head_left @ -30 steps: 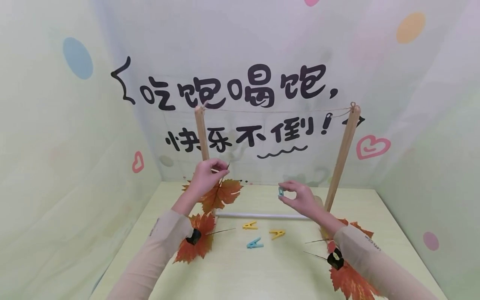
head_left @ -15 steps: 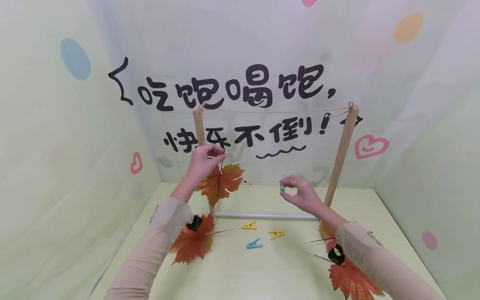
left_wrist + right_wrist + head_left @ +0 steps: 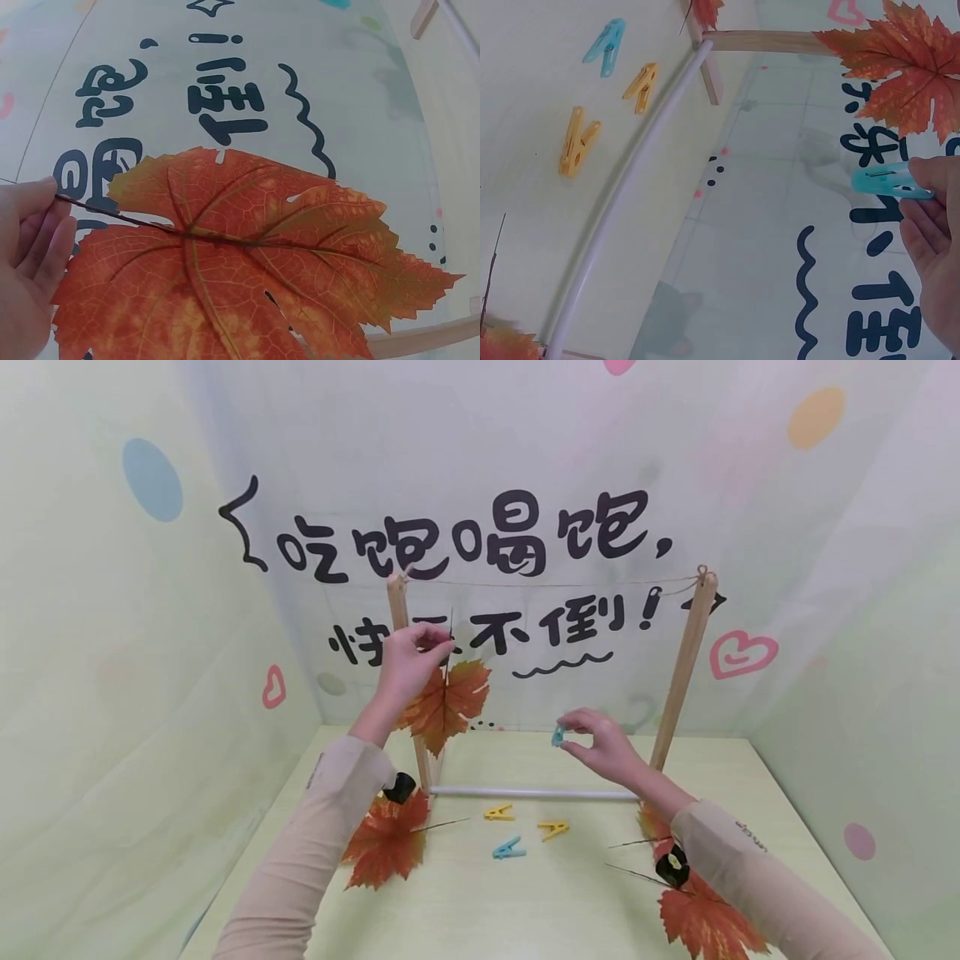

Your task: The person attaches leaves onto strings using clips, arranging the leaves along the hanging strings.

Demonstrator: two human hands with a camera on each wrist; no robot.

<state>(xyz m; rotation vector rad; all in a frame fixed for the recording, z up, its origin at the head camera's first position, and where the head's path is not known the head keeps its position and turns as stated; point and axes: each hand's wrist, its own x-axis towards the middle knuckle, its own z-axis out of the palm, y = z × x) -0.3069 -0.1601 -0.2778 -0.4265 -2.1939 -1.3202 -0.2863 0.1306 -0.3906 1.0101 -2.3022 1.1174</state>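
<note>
By its dark stem, my left hand (image 3: 411,658) pinches an orange-red maple leaf (image 3: 447,697), which hangs blade down in front of the left wooden post. The stem tip rises above the fingers, a little below the twine (image 3: 525,584) strung between the posts. In the left wrist view the leaf (image 3: 232,247) spreads wide beside the fingers. My right hand (image 3: 603,747) holds a light blue clothespin (image 3: 889,180) between thumb and fingers, in the air to the left of the right post. On the table lie two yellow clothespins (image 3: 499,812) and one blue clothespin (image 3: 509,848).
The frame has a left post (image 3: 398,602), a right post (image 3: 684,668) and a white rod (image 3: 532,792) across its base. Another maple leaf (image 3: 390,839) lies at left, and more leaves (image 3: 708,918) lie at right, partly under the right sleeve. A printed cloth backdrop (image 3: 480,435) stands behind.
My left hand has risen with the maple leaf, lifting it off the table area toward the twine. My right hand stays nearly in place, the clothespin turned slightly in its fingers.
</note>
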